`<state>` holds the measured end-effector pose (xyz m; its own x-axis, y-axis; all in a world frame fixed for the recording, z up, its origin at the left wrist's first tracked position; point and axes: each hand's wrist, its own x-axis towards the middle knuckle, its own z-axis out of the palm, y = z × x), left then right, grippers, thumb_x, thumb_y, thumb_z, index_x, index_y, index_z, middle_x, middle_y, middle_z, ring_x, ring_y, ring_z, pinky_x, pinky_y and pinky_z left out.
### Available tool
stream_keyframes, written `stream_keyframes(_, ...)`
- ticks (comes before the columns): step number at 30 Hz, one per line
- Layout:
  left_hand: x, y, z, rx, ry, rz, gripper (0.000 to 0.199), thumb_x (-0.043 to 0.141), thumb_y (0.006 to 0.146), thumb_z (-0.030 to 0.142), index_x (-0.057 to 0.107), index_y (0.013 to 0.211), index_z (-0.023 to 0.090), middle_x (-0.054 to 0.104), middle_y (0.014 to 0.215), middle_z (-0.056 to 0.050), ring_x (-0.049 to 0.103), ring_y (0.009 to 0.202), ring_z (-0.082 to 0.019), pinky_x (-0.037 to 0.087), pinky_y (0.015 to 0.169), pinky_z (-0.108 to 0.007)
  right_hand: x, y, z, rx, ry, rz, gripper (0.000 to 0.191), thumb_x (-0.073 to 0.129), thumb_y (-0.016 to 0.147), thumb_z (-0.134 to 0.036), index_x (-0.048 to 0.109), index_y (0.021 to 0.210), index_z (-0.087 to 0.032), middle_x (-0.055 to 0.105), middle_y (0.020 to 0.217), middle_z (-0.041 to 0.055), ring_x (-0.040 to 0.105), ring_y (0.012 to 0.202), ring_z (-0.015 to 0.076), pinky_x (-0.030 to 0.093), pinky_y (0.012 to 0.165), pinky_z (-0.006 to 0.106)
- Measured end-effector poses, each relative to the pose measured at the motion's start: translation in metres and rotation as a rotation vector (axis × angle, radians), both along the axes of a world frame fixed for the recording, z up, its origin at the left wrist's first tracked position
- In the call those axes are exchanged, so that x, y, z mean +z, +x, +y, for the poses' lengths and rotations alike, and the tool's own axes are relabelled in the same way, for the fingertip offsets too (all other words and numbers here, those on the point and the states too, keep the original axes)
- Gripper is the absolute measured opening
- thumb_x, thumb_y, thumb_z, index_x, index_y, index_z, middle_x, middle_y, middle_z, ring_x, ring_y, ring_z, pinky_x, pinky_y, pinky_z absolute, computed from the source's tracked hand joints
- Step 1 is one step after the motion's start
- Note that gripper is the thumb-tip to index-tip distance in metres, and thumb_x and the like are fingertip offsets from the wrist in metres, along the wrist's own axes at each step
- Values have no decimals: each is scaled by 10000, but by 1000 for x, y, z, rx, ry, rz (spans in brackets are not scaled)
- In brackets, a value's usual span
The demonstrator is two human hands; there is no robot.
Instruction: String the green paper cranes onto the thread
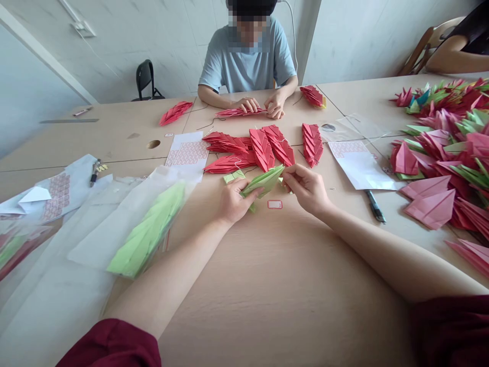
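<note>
Here, green paper (269, 180) sits in the left hand (235, 202).

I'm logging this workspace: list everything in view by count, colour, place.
Green folded pieces: several, green, around hands
Red folded bundles: several, red, centre and far
Folded pile: uncountable, pink, red, green, right
Plastic packets: at least two, clear, left
Label sheets: three, white-and-red, left, centre, right
Loose labels: two, white-and-red, centre
Pens: two, dark, left and right
Long strip: one, grey, far left
Tabletop: joined, tan, below
Walls: pale, behind
Chairs: two, black, brown, behind
Other people: two, blue, black, beyond
Left hand: one, maroon-sleeved, holding green paper
Right hand: one, maroon-sleeved, near paper's tip
</note>
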<state>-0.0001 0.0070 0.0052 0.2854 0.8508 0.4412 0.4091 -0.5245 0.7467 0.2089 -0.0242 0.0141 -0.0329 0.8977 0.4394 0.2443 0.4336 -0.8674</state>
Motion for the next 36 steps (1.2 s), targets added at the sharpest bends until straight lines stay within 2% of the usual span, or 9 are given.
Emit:
stream_keyframes(3,0,0,-1,-14,44,24,307,694,801,433,616,663,170,521,654,-1,490,659,-137,408,663,-267,-1,-1,-1,81,-74,125,212,557,916,-412,501,959,-212,603,863,6,584,615,85,492,534,219)
stream_keyframes(6,0,0,-3,-61,63,57,272,671,821,440,661,745,179,592,729,-21,540,737,-160,451,756,-296,-5,-2,0,222,-174,160,425,647,850,-466,440,1148,-244,605,1115,59,654,683,113,540,545,245)
stream_keyframes(8,0,1,-5,-119,69,58,255,657,835,435,674,815,181,641,770,-22,569,752,-161,460,899,-340,-10,-2,1,270,-216,73,418,666,830,-489,512,1099,-208,654,1029,67,670,678,138,549,551,258)
stream_keyframes(11,4,0,-7,-202,79,75,303,636,853,436,652,1008,176,688,871,-20,608,755,-154,337,1120,-409,-14,-1,4,225,-237,-15,356,629,850,-517,586,877,-164,670,720,33,661,609,156,541,541,264)
stream_keyframes(14,7,-2,-6,-251,123,256,504,611,841,526,551,1197,174,677,1009,-56,630,926,-214,232,1177,-470,-14,0,6,155,-238,93,372,636,839,-530,585,876,-163,665,677,27,663,594,161,551,540,272)
stream_keyframes(19,3,-3,-4,-147,255,578,814,596,740,717,436,1314,162,635,1126,-108,556,1143,-305,194,1155,-538,-8,1,8,51,-207,205,359,639,836,-528,566,845,-177,633,633,9,635,559,145,518,489,250)
stream_keyframes(24,5,-2,-7,-48,253,630,669,624,798,526,423,1334,180,607,1231,-107,559,1137,-308,334,1064,-499,-6,2,9,1,-140,279,351,622,848,-535,525,845,-198,594,618,-22,602,519,119,504,494,245)
stream_keyframes(30,11,-6,-9,-19,151,450,531,554,772,140,477,1289,230,587,1275,-37,574,1156,-208,478,901,-300,-11,6,15,-93,-39,318,318,591,876,-529,514,923,-223,579,665,-34,598,528,105,500,498,241)
stream_keyframes(36,7,-8,-3,28,82,161,195,511,902,241,584,1080,212,670,1036,-18,638,920,-171,475,814,-271,-13,6,15,-91,-7,326,287,592,884,-499,517,941,-228,591,743,-22,629,576,117,528,507,255)
